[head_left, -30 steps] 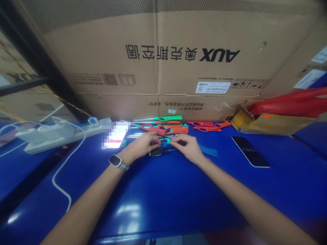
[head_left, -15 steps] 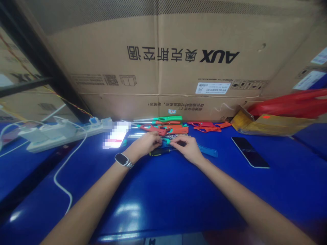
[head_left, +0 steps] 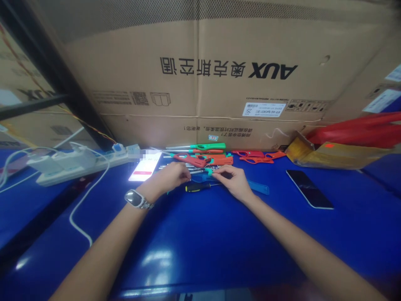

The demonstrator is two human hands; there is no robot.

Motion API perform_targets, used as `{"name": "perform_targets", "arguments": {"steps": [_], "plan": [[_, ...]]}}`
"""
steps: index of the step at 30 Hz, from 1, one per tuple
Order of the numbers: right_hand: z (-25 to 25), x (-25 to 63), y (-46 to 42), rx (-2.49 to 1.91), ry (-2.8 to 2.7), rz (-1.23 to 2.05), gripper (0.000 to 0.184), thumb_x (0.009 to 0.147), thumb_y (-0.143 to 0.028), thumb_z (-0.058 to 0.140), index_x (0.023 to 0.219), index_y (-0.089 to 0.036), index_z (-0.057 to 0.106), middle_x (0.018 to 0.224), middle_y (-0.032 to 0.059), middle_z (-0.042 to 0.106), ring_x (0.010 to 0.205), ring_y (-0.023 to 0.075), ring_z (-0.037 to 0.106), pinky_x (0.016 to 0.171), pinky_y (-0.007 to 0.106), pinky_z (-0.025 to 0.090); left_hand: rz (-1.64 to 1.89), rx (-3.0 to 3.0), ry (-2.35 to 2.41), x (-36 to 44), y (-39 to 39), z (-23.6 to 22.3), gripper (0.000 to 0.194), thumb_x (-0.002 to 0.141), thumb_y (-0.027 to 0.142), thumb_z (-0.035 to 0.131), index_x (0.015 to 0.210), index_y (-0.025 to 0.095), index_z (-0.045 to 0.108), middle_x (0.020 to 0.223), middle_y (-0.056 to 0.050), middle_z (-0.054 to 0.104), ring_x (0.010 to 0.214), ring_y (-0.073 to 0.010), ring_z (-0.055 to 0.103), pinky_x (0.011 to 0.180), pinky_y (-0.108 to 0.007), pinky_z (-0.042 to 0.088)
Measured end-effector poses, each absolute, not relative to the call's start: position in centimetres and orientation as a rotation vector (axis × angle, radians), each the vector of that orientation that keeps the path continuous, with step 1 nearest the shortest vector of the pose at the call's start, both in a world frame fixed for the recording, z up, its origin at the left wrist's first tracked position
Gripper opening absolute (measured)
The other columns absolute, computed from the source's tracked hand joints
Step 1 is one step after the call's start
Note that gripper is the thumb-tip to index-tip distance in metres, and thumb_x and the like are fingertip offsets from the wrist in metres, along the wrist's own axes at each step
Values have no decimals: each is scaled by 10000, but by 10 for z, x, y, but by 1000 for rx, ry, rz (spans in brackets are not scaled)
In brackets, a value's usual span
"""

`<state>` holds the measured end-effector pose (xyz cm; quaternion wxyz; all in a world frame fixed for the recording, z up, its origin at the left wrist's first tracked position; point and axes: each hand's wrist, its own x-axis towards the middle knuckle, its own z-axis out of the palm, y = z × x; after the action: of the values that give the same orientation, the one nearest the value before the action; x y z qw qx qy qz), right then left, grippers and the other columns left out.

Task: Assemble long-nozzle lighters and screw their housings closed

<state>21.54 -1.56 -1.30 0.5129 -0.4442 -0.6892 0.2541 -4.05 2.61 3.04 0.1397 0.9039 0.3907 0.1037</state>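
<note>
My right hand pinches a small teal plastic piece between thumb and fingertips. To its left, my left hand, with a watch on the wrist, has its fingers closed; what they hold is too small to make out. Below the fingertips lies a black and yellow screwdriver. A translucent blue lighter shell pokes out beyond my right hand. Just behind the hands are long-nosed gas lighters: a green one, a red one and an orange one. Metal tubes lie partly hidden among them.
Red lighter shells lie at the back. A dark phone rests at right, near an open carton with a red bag. On the left are a lit phone and a power strip with cables. A large cardboard box stands behind.
My left hand has moved left, away from the teal piece and my right hand. The right hand stays at the teal piece. The view has shifted slightly.
</note>
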Motion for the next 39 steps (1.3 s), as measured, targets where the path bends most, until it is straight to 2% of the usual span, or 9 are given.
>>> {"name": "perform_targets", "arguments": {"steps": [4,8,11,16,26,31,35,39], "plan": [[-11,212,-17,-1061,-1650,584,134,802,-343,747,794,-210,757,812,49,757,744,198,690,701,315,533,425,2622,1103,-30,21,27,126,861,146,599,862,182,720,884,-53,675,747,-185,637,701,-301,501],[-6,206,-21,-982,-1703,518,97,829,-310,728,812,-219,757,831,45,753,763,189,692,748,322,546,834,2640,941,-15,10,33,211,908,229,612,1111,216,664,1151,-79,622,1080,-231,594,960,-404,490],[-2,203,-25,-948,-1724,477,83,839,-297,718,811,-230,758,836,45,752,775,193,699,765,332,556,854,2698,810,-5,3,37,263,894,251,658,1155,233,635,1227,-77,619,1203,-254,530,1042,-459,440],[1,201,-26,-930,-1738,464,55,837,-245,713,835,-232,766,848,39,760,789,189,712,783,327,565,800,2667,801,-3,2,39,166,935,225,605,1094,197,642,1143,-73,675,1139,-232,594,1012,-418,457],[-2,204,-21,-1007,-1876,516,228,865,-182,622,1063,-229,724,1022,34,773,933,204,743,879,329,567,810,2665,833,-8,14,31,141,915,196,621,1053,199,654,1128,-71,689,1083,-229,609,952,-392,466],[-1,203,-18,-1069,-1909,507,144,849,-200,629,990,-229,634,990,17,761,951,214,747,838,304,550,742,2758,872,-8,16,31,123,931,220,587,1032,199,654,1099,-65,675,1036,-236,585,910,-386,446],[0,203,-17,-1123,-1949,500,184,851,-197,616,1019,-248,564,977,5,770,981,223,739,865,323,520,641,2872,928,-6,16,30,125,935,256,587,1020,193,654,1079,-78,645,1040,-262,551,891,-402,430],[-1,203,-17,-1156,-1941,499,201,844,-216,615,1020,-255,526,990,17,772,997,237,733,866,342,509,618,2910,927,-3,17,28,124,944,268,576,1012,187,641,1045,-81,626,1009,-255,548,886,-401,426]]}}
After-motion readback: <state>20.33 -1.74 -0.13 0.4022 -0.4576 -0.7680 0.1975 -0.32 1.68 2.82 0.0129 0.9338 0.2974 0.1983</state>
